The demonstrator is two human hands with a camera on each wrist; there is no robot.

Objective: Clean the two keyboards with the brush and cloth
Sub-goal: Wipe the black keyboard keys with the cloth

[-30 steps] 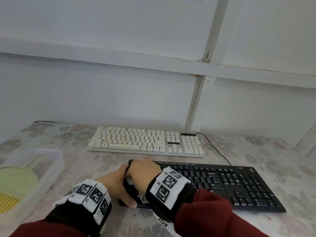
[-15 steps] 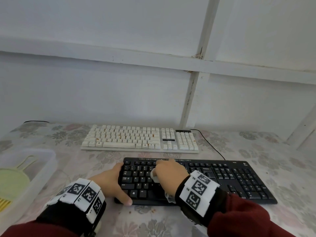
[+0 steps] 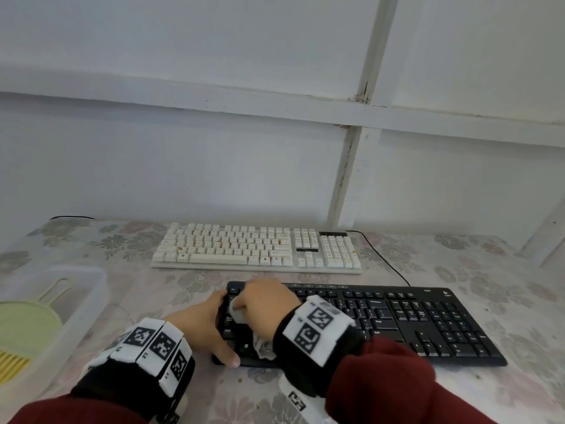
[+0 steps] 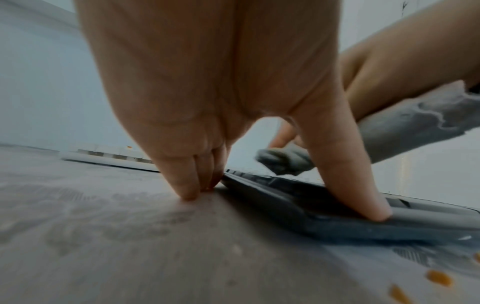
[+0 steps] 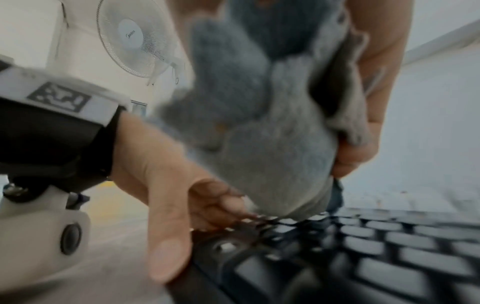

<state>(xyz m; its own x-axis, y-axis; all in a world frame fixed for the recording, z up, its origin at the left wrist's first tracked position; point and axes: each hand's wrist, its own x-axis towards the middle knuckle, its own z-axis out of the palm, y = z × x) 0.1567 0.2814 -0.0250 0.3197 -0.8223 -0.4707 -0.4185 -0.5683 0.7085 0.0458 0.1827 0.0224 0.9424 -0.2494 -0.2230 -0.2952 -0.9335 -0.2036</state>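
A black keyboard [image 3: 397, 319] lies nearest me, with a white keyboard [image 3: 253, 249] behind it. My left hand [image 3: 224, 328] steadies the black keyboard's left end. Its straight fingers [image 4: 187, 185] stand on the table against the edge, and its thumb [image 4: 363, 195] presses the front corner. My right hand [image 3: 260, 301] grips a bunched grey cloth [image 3: 237, 310] and holds it on the upper-left keys. The right wrist view shows the cloth [image 5: 272, 144] touching the black keys [image 5: 389, 257]. Yellow brush bristles [image 3: 12, 365] show in a box at the far left.
A clear plastic box [image 3: 91, 289] on the left holds a green handled tool [image 3: 27, 325]. Orange crumbs [image 4: 439, 277] lie on the flowered tablecloth near the keyboard's front-left corner. A black cable [image 3: 385, 258] runs behind the black keyboard. A white wall closes the back.
My right hand swept the cloth right toward the middle keys, then back left to the upper-left corner of the black keyboard. My left hand stayed on the keyboard's left end.
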